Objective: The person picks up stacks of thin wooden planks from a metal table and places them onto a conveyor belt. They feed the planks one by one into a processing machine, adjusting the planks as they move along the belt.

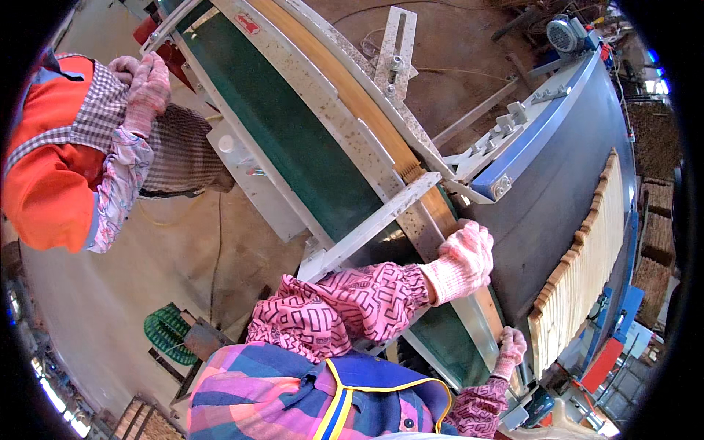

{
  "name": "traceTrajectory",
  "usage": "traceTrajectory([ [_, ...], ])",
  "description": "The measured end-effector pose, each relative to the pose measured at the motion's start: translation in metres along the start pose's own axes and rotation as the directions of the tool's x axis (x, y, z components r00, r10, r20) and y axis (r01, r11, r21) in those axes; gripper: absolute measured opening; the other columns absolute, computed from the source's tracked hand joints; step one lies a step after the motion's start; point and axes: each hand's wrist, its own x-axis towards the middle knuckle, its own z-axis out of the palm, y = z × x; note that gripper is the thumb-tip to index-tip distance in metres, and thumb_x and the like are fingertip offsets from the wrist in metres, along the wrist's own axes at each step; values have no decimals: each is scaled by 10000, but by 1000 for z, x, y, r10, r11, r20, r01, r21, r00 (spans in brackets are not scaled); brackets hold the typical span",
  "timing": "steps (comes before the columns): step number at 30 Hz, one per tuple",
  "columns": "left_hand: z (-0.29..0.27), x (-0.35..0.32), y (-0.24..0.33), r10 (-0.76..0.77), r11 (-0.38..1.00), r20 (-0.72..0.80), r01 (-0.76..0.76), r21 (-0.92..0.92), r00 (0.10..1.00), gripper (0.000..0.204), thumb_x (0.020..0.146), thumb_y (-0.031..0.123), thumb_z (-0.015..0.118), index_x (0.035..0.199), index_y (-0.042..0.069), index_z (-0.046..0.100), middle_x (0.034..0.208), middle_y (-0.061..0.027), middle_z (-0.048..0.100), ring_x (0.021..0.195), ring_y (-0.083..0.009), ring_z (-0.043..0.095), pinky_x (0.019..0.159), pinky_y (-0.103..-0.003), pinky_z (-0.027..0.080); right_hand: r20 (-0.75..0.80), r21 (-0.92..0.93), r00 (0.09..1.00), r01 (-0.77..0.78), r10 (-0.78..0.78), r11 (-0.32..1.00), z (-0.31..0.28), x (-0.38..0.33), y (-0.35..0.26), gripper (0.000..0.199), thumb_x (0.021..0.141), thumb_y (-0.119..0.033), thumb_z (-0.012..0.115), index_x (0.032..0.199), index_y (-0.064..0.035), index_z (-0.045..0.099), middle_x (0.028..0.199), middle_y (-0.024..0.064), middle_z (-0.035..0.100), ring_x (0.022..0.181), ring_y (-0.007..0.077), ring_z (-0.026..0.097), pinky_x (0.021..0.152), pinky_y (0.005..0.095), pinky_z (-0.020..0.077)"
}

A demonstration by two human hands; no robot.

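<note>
A long, narrow wooden strip [323,45] runs along a metal guide rail, with a comb-like toothed joint showing partway along it. My left hand [466,258], in a pink knit glove, is closed over this strip just past a metal crossbar [374,224]. Lower down and to the right, my right hand [511,346], gloved alike, has its fingers curled at the near part of the strip. The fingertips of both hands are partly hidden. Under the crossbar runs a green conveyor belt [286,125], beside the rail.
To the right, a row of wooden strips [579,268] lies side by side on a dark surface [554,191]. A blue beam with metal blocks [506,121] and a motor [566,34] stand beyond. At left, a co-worker in orange [55,191] stands across the belt. Stacked wood [653,220] is far right.
</note>
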Motion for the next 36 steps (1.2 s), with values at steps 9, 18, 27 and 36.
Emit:
traceTrajectory([
  [9, -9, -22, 1, -159, 983, 11, 157, 92, 987, 523, 934, 541, 478, 1153, 105, 666, 1195, -108, 603, 1167, -254, 500, 1021, -432, 356, -78, -57, 995, 54, -59, 997, 13, -30, -14, 265, 895, -285, 723, 903, -21, 711, 776, 58, 687, 736, 155, 625, 716, 321, 517],
  [18, 6, -129, -7, 343, 874, -586, -478, -86, 734, 404, 724, 294, 792, 1029, 65, 659, 1006, -129, 650, 1056, -363, 616, 964, -515, 498, 237, -391, 968, 172, -82, 904, -32, -39, -61, 468, 915, -391, 601, 1260, -81, 663, 1295, 152, 645, 1186, 328, 611, 1034, 422, 468],
  [27, 52, -203, -13, 277, 942, -505, -335, -25, 818, 291, 774, 140, 749, 1044, 74, 663, 1047, -125, 661, 1062, -398, 609, 943, -507, 495, -710, 5, 701, -104, 77, 995, -214, -127, 83, 344, 956, -268, 658, 1212, -39, 690, 1165, 96, 720, 1078, 188, 661, 963, 303, 488],
  [36, 76, -158, 146, 386, 911, -509, -405, 78, 769, 287, 793, 169, 736, 1049, 67, 658, 1025, -119, 656, 1017, -382, 627, 926, -511, 521, -76, -537, 948, -300, 309, 789, -181, -40, 308, 485, 945, -457, 515, 1307, -157, 634, 1309, 121, 643, 1247, 305, 573, 1054, 396, 438],
])
